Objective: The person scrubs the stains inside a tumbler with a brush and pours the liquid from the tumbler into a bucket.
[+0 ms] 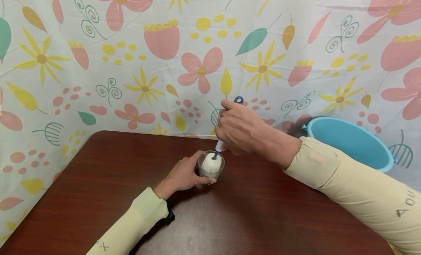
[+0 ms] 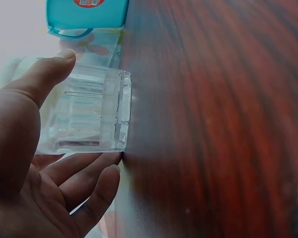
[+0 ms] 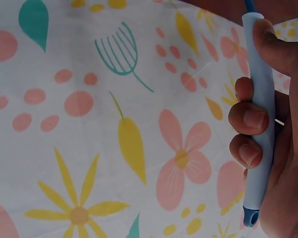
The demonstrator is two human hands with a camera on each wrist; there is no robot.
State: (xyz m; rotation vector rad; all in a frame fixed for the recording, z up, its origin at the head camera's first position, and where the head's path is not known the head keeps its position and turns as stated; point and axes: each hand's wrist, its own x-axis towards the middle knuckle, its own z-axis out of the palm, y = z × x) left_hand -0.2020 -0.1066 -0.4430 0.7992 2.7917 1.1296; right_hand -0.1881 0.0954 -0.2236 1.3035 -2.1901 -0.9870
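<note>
My left hand grips a clear cup around its side, thumb and fingers on opposite sides. In the left wrist view the cup's thick base is right at the tabletop. Inside the cup sits the rounded white head of a cup sponge brush, with a dark blue stem rising from it. Above the cup, my right hand holds the brush by its pale handle, fingers curled round it. The handle leans, its blue hanging loop sticking out above the hand.
A dark reddish-brown table carries the cup. Beyond the right forearm stands a light blue bucket, partly hidden by the sleeve. A white curtain printed with flowers and leaves hangs right behind the table.
</note>
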